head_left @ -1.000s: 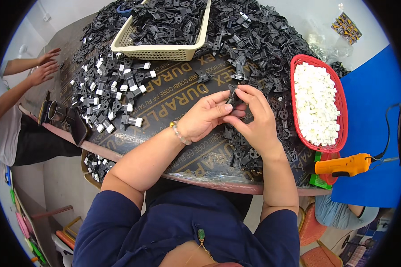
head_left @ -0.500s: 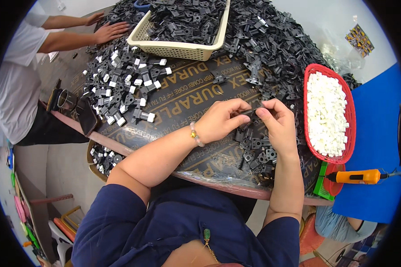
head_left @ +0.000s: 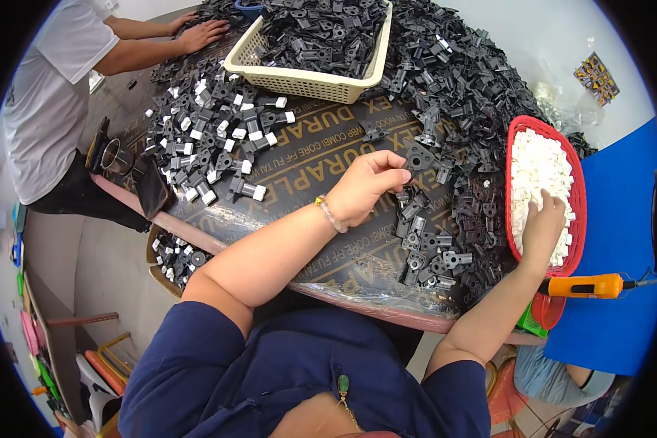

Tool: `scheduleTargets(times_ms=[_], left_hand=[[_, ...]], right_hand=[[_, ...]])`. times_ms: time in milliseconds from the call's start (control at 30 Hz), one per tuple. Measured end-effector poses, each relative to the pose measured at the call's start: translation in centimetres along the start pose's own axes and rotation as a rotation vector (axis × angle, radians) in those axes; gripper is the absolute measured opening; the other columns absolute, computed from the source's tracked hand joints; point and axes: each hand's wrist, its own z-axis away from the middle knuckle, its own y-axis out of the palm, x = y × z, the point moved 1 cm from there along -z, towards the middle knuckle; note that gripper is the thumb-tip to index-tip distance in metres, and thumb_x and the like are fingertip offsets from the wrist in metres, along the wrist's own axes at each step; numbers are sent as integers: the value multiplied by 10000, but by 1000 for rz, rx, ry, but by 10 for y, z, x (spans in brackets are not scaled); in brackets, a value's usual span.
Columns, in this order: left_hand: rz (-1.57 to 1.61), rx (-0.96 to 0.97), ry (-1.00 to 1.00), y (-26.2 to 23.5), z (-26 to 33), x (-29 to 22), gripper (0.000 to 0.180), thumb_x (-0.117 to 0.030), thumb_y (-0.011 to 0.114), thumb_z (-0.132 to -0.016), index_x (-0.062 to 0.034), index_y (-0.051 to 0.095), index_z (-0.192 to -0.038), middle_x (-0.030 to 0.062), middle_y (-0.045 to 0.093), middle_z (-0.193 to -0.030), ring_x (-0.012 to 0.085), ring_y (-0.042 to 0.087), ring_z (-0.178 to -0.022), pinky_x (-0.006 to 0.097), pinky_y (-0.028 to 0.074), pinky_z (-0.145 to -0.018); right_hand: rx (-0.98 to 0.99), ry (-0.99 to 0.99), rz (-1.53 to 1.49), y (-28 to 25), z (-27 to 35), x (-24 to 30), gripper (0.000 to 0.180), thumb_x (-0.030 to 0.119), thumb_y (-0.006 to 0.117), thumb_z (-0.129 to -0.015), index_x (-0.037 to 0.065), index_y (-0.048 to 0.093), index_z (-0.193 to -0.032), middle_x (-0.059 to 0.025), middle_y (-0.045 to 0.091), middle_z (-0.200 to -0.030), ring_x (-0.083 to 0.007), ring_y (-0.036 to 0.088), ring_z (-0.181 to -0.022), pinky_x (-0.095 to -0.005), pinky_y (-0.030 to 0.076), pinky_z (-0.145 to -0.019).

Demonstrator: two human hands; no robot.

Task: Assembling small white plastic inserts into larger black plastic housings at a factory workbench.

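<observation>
My left hand is closed, thumb against fingers, on a flat black plastic bracket with holes in it. It holds the bracket above the table, beside loose black parts. My right hand reaches into a red plastic basket on the right. Its fingers are slightly apart, with the tips among small white plastic pieces. Whether a piece lies between those fingertips is too small to make out. Several black brackets lie on the table between my two forearms.
A cream basket full of black parts stands at the back, amid a large black heap. Black parts with white ends lie at left. An orange electric screwdriver is at right. Another person's hand rests at the far left.
My right hand has left the black bracket and moved right into the red basket. My left hand keeps the bracket. The whole view has shifted slightly.
</observation>
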Motion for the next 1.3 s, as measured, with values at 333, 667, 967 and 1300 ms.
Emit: scheduleTargets(times_ms=[333, 667, 967, 1300], left_hand=[[112, -38, -16, 9, 7, -13, 537, -13, 675, -903, -94, 427, -1372, 77, 664, -1023, 183, 661, -925, 272, 495, -789], [260, -11, -69, 6, 5, -15, 412, -90, 603, -966, -92, 437, -1343, 113, 658, -1058, 230, 675, -936, 328, 529, -792], [238, -19, -62, 1, 1, -11, 213, -111, 624, -972, -104, 535, -1166, 120, 692, -1073, 251, 682, -1019, 386, 537, -892], [233, -17, -100, 3, 3, -5, 330, -39, 655, -930, -103, 541, -1233, 76, 672, -1106, 156, 649, -999, 311, 528, -861]], right_hand=[[377, 166, -235, 28, -8, -17, 254, 53, 691, -829, -39, 692, -1066, -212, 706, -904, -322, 681, -838, -384, 522, -789], [336, 94, -220, 34, -5, -29, 283, 121, 728, -780, -38, 712, -1014, -249, 700, -911, -363, 687, -853, -421, 524, -787], [298, 156, -304, 33, -8, -25, 164, 82, 686, -823, -24, 670, -948, -181, 666, -819, -327, 641, -775, -402, 508, -743], [24, 130, -264, 24, -4, -17, 202, 17, 595, -869, -11, 657, -1060, -162, 627, -965, -286, 609, -827, -386, 502, -788]])
